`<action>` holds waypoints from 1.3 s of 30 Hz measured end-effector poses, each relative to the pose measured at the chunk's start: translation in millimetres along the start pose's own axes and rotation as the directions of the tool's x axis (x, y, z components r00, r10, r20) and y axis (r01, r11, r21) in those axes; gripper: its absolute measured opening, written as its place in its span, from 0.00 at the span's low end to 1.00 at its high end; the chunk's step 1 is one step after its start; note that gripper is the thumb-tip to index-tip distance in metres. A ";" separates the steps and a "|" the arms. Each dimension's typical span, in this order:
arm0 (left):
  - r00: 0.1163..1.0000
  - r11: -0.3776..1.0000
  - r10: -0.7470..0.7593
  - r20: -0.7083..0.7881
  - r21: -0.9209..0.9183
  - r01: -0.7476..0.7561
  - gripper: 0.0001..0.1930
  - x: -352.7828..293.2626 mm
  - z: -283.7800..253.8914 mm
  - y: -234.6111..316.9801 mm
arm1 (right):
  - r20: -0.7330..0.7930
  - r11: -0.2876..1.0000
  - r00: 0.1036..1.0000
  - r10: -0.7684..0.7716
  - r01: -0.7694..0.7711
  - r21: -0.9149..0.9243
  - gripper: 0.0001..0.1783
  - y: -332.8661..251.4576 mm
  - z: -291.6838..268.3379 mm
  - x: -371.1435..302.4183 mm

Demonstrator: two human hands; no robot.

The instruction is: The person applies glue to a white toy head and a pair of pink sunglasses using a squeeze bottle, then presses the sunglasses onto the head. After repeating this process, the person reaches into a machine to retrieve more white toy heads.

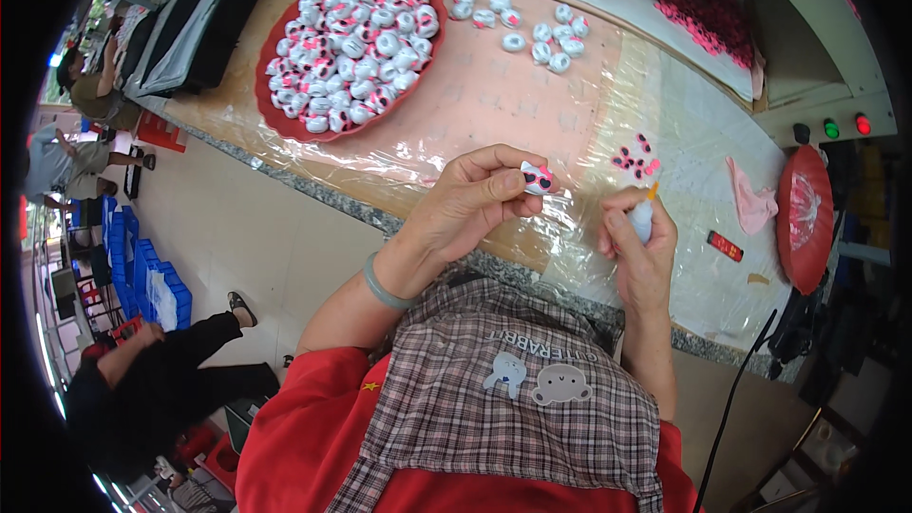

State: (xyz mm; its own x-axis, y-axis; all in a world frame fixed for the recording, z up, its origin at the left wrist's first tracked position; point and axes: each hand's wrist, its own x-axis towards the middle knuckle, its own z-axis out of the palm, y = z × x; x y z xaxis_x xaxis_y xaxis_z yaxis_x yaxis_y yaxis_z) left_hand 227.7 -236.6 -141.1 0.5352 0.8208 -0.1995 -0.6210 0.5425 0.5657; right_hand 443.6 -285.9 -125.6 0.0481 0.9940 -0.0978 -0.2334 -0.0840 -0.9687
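Observation:
My left hand pinches a small white animal-shaped figurine between thumb and fingers, above the table's near edge. Pink-rimmed, dark heart-shaped glasses show on the figurine. To its right, my right hand is closed around a small translucent glue bottle, its orange-yellow nozzle pointing up. The nozzle and the figurine are apart. Beyond the bottle lie several tiny pink-and-black glasses pieces on the plastic-covered table.
A red scalloped tray heaped with similar figurines stands at the far left. Loose figurines sit beside it. Pink pieces pile on a back ledge. At right are a pink cloth, a small red item and a red basin.

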 end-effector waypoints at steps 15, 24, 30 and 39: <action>0.528 -0.610 0.634 0.565 0.785 -0.107 0.17 28.6 3.0 102.2 | 0.041 0.996 0.999 -0.016 0.020 -0.084 0.04 3.6 -4.5 -0.6; 0.779 -0.528 0.547 0.306 0.848 0.038 0.11 107.1 -4.8 56.6 | 0.048 0.985 0.999 -0.011 0.020 -0.170 0.04 3.2 -4.6 -3.7; 0.753 -0.522 0.567 0.335 0.853 0.014 0.10 101.8 0.0 56.2 | 0.069 0.982 0.997 -0.017 0.030 -0.186 0.10 2.5 -2.7 -3.2; 0.974 0.730 0.225 -0.024 0.666 -0.153 0.12 31.4 10.4 29.2 | 0.064 0.990 0.992 -0.108 0.102 0.093 0.13 1.8 0.3 1.6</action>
State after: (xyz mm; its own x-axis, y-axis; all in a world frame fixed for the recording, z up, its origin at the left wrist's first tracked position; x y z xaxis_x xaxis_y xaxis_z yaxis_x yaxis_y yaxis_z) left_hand 232.3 -196.8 -122.5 0.3681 0.9258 -0.0858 -0.1538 0.1517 0.9764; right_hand 443.0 -284.5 -127.4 0.0106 0.9997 0.0222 -0.3162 0.0244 -0.9484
